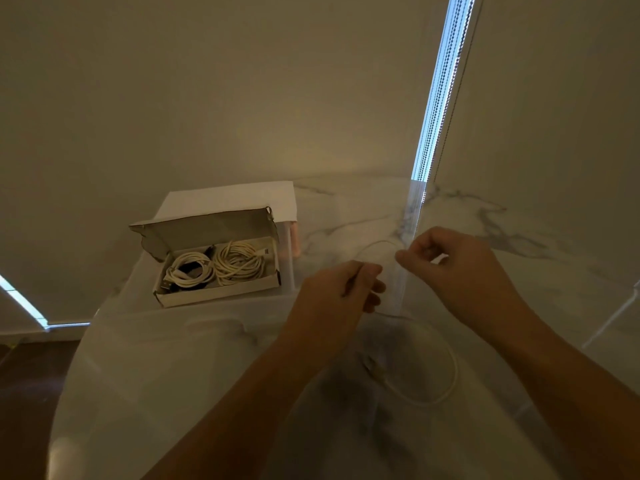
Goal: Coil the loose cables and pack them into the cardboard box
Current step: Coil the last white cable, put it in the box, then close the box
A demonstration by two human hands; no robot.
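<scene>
Over on the left the cardboard box (216,268) sits open on the desk (173,358) with two coils already inside, and the left hand (341,292) and right hand (453,268) each have a grip closed in a pinch on the thin white cable (446,386). Best to feed even loops into the left hand, keeping them box-sized. The stretch between the hands is faint, and the plug ends can't be made out.
</scene>
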